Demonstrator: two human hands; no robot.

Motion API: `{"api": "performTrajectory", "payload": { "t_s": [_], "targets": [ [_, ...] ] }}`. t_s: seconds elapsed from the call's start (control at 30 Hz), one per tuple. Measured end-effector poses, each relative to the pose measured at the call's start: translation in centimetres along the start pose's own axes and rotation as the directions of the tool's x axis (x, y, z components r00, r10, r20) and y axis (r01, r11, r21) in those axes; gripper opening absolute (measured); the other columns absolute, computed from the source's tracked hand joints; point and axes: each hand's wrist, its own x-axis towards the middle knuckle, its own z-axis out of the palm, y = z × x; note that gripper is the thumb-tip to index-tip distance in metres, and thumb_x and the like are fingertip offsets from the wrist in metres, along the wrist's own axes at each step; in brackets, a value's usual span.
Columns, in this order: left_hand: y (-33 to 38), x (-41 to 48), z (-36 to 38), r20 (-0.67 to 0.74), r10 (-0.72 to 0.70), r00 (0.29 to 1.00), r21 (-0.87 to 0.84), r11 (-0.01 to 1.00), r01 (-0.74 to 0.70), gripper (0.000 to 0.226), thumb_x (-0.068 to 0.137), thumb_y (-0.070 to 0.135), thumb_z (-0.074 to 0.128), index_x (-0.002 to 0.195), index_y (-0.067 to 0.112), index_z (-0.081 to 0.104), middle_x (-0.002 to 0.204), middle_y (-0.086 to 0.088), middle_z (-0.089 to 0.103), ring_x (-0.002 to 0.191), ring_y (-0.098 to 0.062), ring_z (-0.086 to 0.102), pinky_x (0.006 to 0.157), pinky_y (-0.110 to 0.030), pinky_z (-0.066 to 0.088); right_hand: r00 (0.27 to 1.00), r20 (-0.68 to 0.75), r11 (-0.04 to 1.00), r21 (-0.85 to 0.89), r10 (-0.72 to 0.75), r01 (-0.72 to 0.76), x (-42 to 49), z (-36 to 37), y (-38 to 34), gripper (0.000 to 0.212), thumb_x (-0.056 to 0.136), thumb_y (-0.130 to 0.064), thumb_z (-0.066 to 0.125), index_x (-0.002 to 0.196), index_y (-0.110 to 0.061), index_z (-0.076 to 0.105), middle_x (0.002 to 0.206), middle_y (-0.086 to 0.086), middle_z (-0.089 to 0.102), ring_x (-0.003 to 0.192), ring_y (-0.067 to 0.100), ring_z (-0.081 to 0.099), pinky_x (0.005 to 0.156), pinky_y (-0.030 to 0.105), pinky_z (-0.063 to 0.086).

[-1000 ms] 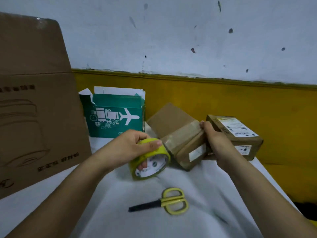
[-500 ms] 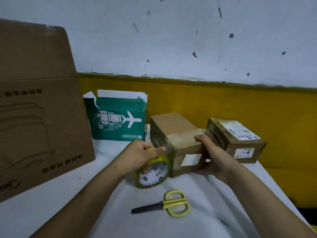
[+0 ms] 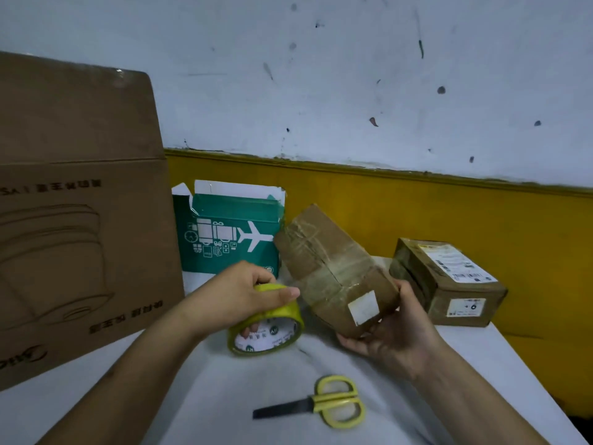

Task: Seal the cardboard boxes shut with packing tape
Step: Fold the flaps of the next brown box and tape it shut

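as the head camera looks forward and down, two bare forearms reach in from the bottom edge over a worktop [image 3: 208, 396] covered in white cloth. the left hand [image 3: 237, 293] grips a roll of yellow packing tape [image 3: 266, 326] that stands on its edge on the cloth. the thumb lies across the top of the roll and fingertips show inside its white core. just right of the roll, the right hand [image 3: 394, 335] holds a small brown cardboard box [image 3: 333, 268] from below, with fingers curled under its lower right corner and the thumb up along its right edge. this box is tilted, with its far corner raised toward the wall. glossy clear tape bands cross its top seam, and a blank white sticker sits near the hand. whether its lower left edge touches the cloth cannot be told. a second brown box [image 3: 449, 281], with a printed label on top, lies flat at the right of the worktop, just beside the right hand. behind the left hand stands a green box [image 3: 227, 239] printed with a white aeroplane, its top flaps open. a large brown carton [image 3: 80, 220] stands at the far left. yellow-handled scissors [image 3: 321, 403], blades closed, lie on the cloth between the forearms. behind everything is a marked white wall [image 3: 353, 75] above a yellow band [image 3: 481, 220].
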Motion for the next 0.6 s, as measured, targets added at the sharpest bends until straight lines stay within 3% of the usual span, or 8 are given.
{"api": "performTrajectory", "payload": {
  "t_s": [0.17, 0.23, 0.3, 0.37, 0.47, 0.53, 0.57, 0.6],
  "targets": [
    [-0.5, 0.3, 1.0, 0.0, 0.0, 1.0, -0.075, 0.997, 0.0, 0.052, 0.074, 0.059, 0.069, 0.078, 0.007, 0.068, 0.068, -0.014, 0.068, 0.058, -0.015, 0.062, 0.055, -0.026, 0.048, 0.99, 0.107, 0.994, 0.041, 0.096, -0.1, 0.5, 0.2, 2.0, 0.061, 0.088, -0.058, 0.047, 0.126, -0.014, 0.065, 0.125, 0.021, 0.065, 0.119, 0.044, 0.058, 0.101, 0.06, 0.043],
    [-0.8, 0.3, 1.0, -0.02, -0.015, 1.0, -0.093, 0.996, 0.013, 0.049, 0.075, 0.06, 0.068, 0.071, 0.011, 0.067, 0.059, -0.009, 0.061, 0.05, -0.014, 0.055, 0.053, -0.025, 0.043, 0.992, 0.063, 0.992, -0.073, 0.105, -0.101, 0.9, 0.0, 2.5, 0.07, 0.094, -0.067, 0.035, 0.126, -0.011, 0.063, 0.118, 0.024, 0.068, 0.108, 0.045, 0.065, 0.096, 0.056, 0.05],
    [-1.2, 0.4, 0.4, -0.029, -0.043, 0.999, -0.052, 0.998, 0.041, 0.047, 0.076, 0.061, 0.069, 0.063, 0.016, 0.065, 0.054, -0.004, 0.056, 0.047, -0.013, 0.049, 0.052, -0.025, 0.039, 0.995, -0.049, 0.938, -0.334, 0.083, -0.095, 1.1, -0.2, 2.1, 0.08, 0.097, -0.066, 0.029, 0.119, 0.002, 0.063, 0.098, 0.029, 0.071, 0.082, 0.04, 0.073, 0.076, 0.047, 0.061],
    [-1.5, 0.5, -0.2, -0.022, -0.076, 0.997, -0.01, 0.997, 0.076, 0.047, 0.072, 0.065, 0.069, 0.062, 0.019, 0.069, 0.057, -0.002, 0.062, 0.051, -0.01, 0.054, 0.057, -0.028, 0.043, 0.972, -0.182, 0.662, -0.749, -0.146, -0.041, 0.9, -0.8, 1.1, 0.068, 0.103, -0.049, 0.038, 0.095, 0.011, 0.068, 0.075, 0.027, 0.072, 0.066, 0.037, 0.072, 0.065, 0.041, 0.062],
    [-1.4, 0.6, 0.1, -0.037, -0.11, 0.993, 0.033, 0.993, 0.111, 0.052, 0.074, 0.066, 0.07, 0.076, 0.014, 0.075, 0.072, -0.007, 0.074, 0.059, -0.01, 0.063, 0.063, -0.029, 0.049, 0.754, 0.011, -0.047, -0.999, -0.657, -0.026, 0.2, -1.8, -1.7, 0.039, 0.099, -0.024, 0.051, 0.074, -0.002, 0.071, 0.058, 0.009, 0.069, 0.06, 0.032, 0.068, 0.062, 0.038, 0.057],
    [-1.2, 0.9, 0.6, -0.065, -0.101, 0.993, 0.081, 0.991, 0.106, 0.056, 0.08, 0.061, 0.069, 0.079, 0.006, 0.073, 0.074, -0.014, 0.072, 0.055, -0.011, 0.06, 0.057, -0.026, 0.046, 0.472, 0.306, -0.325, -0.945, -0.827, 0.043, -0.7, -1.0, -2.9, 0.029, 0.099, -0.027, 0.046, 0.096, -0.012, 0.071, 0.082, 0.006, 0.073, 0.077, 0.03, 0.065, 0.064, 0.034, 0.05],
    [-1.1, 1.0, 0.8, -0.079, -0.096, 0.992, 0.1, 0.99, 0.104, 0.057, 0.082, 0.06, 0.068, 0.08, 0.003, 0.072, 0.076, -0.016, 0.072, 0.055, -0.012, 0.059, 0.056, -0.025, 0.045, 0.387, 0.465, -0.452, -0.883, -0.797, 0.129, -1.3, 0.0, -2.6, 0.032, 0.101, -0.033, 0.042, 0.115, -0.02, 0.067, 0.109, 0.001, 0.072, 0.099, 0.026, 0.063, 0.076, 0.033, 0.05],
    [-1.1, 1.1, 0.9, -0.089, -0.094, 0.992, 0.107, 0.989, 0.104, 0.057, 0.083, 0.06, 0.068, 0.082, 0.003, 0.073, 0.077, -0.016, 0.072, 0.057, -0.014, 0.06, 0.057, -0.027, 0.047, 0.404, 0.605, -0.566, -0.793, -0.686, 0.227, -1.8, 1.1, -1.9, 0.041, 0.102, -0.042, 0.036, 0.133, -0.027, 0.058, 0.133, -0.01, 0.059, 0.123, 0.016, 0.053, 0.095, 0.033, 0.044]
  ]
}}
